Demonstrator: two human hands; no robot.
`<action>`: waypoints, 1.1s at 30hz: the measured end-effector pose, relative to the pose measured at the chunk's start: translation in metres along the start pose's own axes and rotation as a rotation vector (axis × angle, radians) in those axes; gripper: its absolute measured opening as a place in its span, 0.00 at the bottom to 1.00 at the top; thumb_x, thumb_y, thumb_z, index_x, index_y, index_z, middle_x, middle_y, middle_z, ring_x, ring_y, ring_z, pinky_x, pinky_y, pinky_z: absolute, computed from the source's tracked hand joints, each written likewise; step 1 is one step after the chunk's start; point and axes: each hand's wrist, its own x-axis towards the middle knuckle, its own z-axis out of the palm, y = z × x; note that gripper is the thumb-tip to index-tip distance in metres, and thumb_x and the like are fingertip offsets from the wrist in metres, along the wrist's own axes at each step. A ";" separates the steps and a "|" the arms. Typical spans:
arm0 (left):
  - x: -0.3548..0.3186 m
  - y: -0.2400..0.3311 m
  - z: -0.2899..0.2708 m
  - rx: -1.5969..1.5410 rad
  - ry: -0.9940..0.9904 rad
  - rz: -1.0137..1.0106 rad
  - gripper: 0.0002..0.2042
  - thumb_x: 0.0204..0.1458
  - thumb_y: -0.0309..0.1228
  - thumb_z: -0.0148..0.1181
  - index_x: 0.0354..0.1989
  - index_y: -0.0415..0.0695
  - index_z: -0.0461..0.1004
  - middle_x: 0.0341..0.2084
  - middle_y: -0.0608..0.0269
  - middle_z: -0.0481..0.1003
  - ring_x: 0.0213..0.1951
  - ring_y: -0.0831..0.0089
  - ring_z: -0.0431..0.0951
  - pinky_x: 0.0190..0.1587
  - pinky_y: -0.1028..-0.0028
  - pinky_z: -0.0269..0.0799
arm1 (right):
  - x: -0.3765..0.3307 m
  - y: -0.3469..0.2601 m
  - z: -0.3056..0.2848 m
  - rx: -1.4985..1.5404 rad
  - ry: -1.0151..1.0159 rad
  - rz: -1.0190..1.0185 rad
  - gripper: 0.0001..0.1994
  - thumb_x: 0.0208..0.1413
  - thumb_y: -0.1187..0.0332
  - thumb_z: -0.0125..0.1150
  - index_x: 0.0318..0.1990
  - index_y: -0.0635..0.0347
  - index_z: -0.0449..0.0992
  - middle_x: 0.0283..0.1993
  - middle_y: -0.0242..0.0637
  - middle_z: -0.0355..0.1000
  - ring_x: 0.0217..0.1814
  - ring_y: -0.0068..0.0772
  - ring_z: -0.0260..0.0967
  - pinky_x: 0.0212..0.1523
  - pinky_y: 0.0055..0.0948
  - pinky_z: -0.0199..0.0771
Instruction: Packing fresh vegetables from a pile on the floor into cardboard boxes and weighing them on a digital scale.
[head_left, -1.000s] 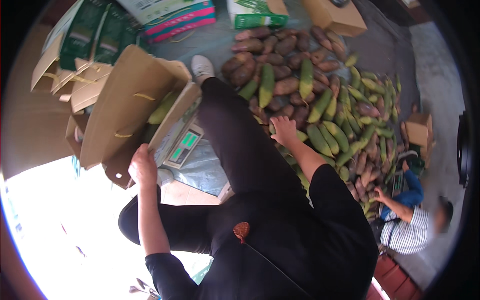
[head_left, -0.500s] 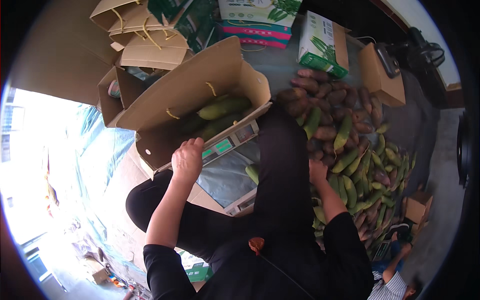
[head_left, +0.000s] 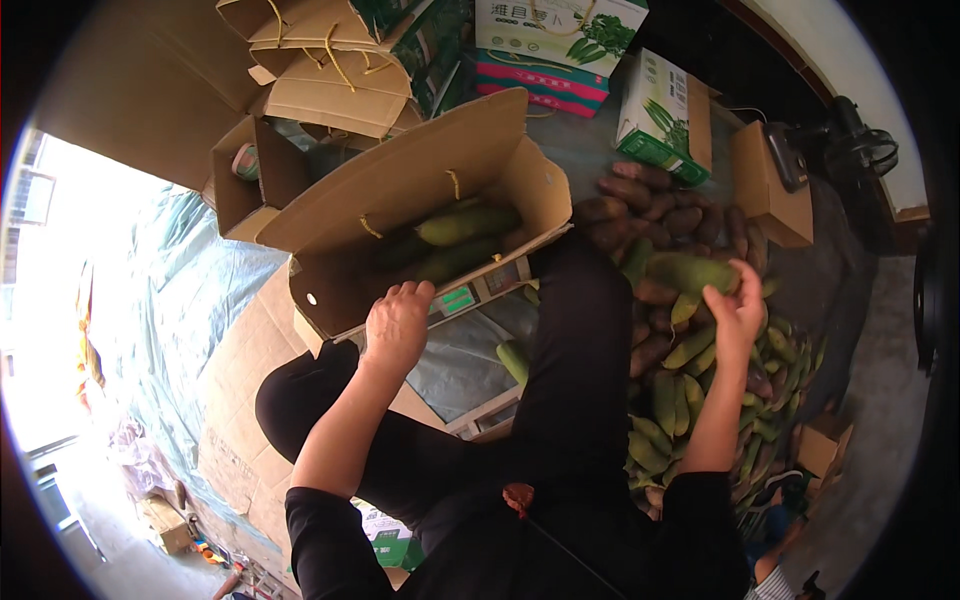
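Observation:
My left hand [head_left: 397, 325] rests on the front edge of an open brown cardboard box [head_left: 400, 190] that sits on a weighing scale [head_left: 470, 297]. Inside the box lie several green corn cobs [head_left: 468, 224]. My right hand [head_left: 737, 305] holds one green corn cob [head_left: 692, 272] lifted above the heap of green corn and brown tubers [head_left: 690, 360] on the ground to my right. My black-trousered leg stretches forward between box and heap.
Folded brown cartons with yellow cord handles [head_left: 330, 70] are stacked at the back left. Printed green-and-white boxes [head_left: 555, 40] and a small brown box [head_left: 770, 190] stand behind the heap. Blue tarpaulin [head_left: 170, 300] and flattened cardboard [head_left: 235, 400] cover the floor at left.
My right hand has come up off the heap with a corn cob in it. My left hand has stayed on the box edge. The view has shifted slightly.

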 end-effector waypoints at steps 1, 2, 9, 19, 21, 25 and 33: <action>0.001 0.000 0.000 0.002 0.001 -0.001 0.05 0.42 0.22 0.51 0.28 0.44 0.67 0.26 0.59 0.71 0.34 0.62 0.75 0.34 0.66 0.73 | 0.007 -0.020 0.008 0.077 0.004 -0.063 0.25 0.45 0.80 0.63 0.53 0.65 0.65 0.47 0.35 0.66 0.48 0.26 0.65 0.49 0.24 0.66; 0.001 0.000 -0.001 0.017 0.000 -0.008 0.05 0.42 0.22 0.52 0.28 0.44 0.67 0.26 0.59 0.71 0.34 0.62 0.75 0.34 0.66 0.72 | 0.014 -0.037 0.017 0.089 0.002 -0.150 0.25 0.46 0.79 0.64 0.53 0.67 0.63 0.48 0.37 0.65 0.51 0.27 0.64 0.52 0.25 0.65; 0.003 -0.003 -0.001 0.015 0.011 -0.038 0.03 0.44 0.23 0.53 0.27 0.44 0.67 0.25 0.57 0.72 0.33 0.58 0.75 0.34 0.63 0.72 | 0.032 -0.105 0.106 0.441 -0.229 -0.211 0.25 0.43 0.83 0.61 0.52 0.66 0.65 0.48 0.37 0.66 0.51 0.27 0.65 0.53 0.27 0.66; 0.007 0.001 0.001 0.035 0.029 -0.015 0.04 0.42 0.22 0.51 0.27 0.45 0.67 0.26 0.60 0.72 0.34 0.61 0.75 0.34 0.65 0.73 | 0.056 -0.038 0.235 0.285 -0.388 0.052 0.25 0.42 0.72 0.67 0.50 0.67 0.66 0.45 0.41 0.70 0.47 0.31 0.68 0.48 0.29 0.69; 0.009 0.000 0.001 0.064 0.019 -0.011 0.04 0.43 0.22 0.51 0.27 0.45 0.66 0.26 0.60 0.72 0.34 0.61 0.75 0.33 0.65 0.73 | 0.066 -0.022 0.235 -0.208 -0.333 -0.264 0.27 0.43 0.68 0.66 0.52 0.67 0.65 0.48 0.47 0.70 0.51 0.39 0.68 0.51 0.33 0.68; 0.011 -0.011 0.003 0.165 0.002 0.002 0.04 0.45 0.22 0.50 0.28 0.46 0.65 0.26 0.60 0.72 0.33 0.61 0.76 0.32 0.65 0.74 | 0.065 -0.039 0.195 -0.202 -0.396 -0.243 0.22 0.46 0.68 0.65 0.50 0.61 0.71 0.50 0.40 0.71 0.54 0.33 0.67 0.51 0.32 0.67; 0.014 -0.004 -0.003 0.083 -0.011 -0.065 0.03 0.49 0.26 0.53 0.31 0.44 0.66 0.29 0.55 0.74 0.35 0.54 0.76 0.32 0.59 0.72 | 0.038 0.065 0.020 -0.404 -0.185 0.050 0.15 0.46 0.69 0.63 0.43 0.64 0.74 0.39 0.41 0.75 0.41 0.32 0.73 0.45 0.29 0.71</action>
